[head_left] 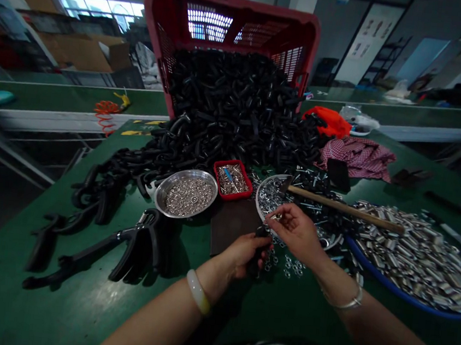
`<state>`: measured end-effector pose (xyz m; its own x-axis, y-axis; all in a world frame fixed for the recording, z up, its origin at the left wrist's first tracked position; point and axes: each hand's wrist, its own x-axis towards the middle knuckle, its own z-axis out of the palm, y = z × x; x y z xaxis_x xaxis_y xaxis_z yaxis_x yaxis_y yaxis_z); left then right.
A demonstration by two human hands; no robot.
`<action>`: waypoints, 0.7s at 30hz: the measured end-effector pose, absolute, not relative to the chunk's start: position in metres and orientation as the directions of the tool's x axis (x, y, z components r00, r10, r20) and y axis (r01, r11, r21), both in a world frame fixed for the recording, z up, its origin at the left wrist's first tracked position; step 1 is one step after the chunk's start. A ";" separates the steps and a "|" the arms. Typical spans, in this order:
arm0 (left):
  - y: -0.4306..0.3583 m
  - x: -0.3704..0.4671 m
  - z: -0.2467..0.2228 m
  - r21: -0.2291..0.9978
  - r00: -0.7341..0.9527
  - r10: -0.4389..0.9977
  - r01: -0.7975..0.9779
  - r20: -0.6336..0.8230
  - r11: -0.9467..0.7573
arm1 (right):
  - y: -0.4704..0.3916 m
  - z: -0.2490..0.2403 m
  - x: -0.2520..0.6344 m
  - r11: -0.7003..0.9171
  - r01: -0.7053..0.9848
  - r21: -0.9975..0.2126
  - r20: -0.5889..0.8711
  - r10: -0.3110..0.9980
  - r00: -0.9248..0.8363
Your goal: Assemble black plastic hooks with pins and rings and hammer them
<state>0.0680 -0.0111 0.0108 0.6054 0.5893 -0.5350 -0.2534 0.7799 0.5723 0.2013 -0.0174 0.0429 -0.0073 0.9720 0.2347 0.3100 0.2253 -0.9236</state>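
Observation:
My left hand is wrapped round a black part in front of a dark flat block. Just above and to the right, my right hand has thumb and index finger pinched near the top of that part; a small shiny piece seems to be at the fingertips, too small to name. Behind my right hand lies a white-rimmed tray of metal rings and bolts. Loose small rings lie on the table below it.
A red basket spills black parts. Nearby are a metal bowl, a red tray, a hammer and a blue-rimmed tray of metal cylinders. Black handles lie at left; cloths at right.

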 end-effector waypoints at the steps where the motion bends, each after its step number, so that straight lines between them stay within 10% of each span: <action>1: -0.011 0.068 0.011 0.582 0.605 0.592 -0.246 -0.533 0.775 | -0.018 0.042 0.201 0.231 0.332 -0.914 0.240 0.971 -0.015; 21: -0.005 0.056 0.009 0.490 0.679 0.532 -0.281 -0.506 0.825 | -0.015 0.049 0.192 0.243 0.350 -0.905 0.238 0.970 -0.056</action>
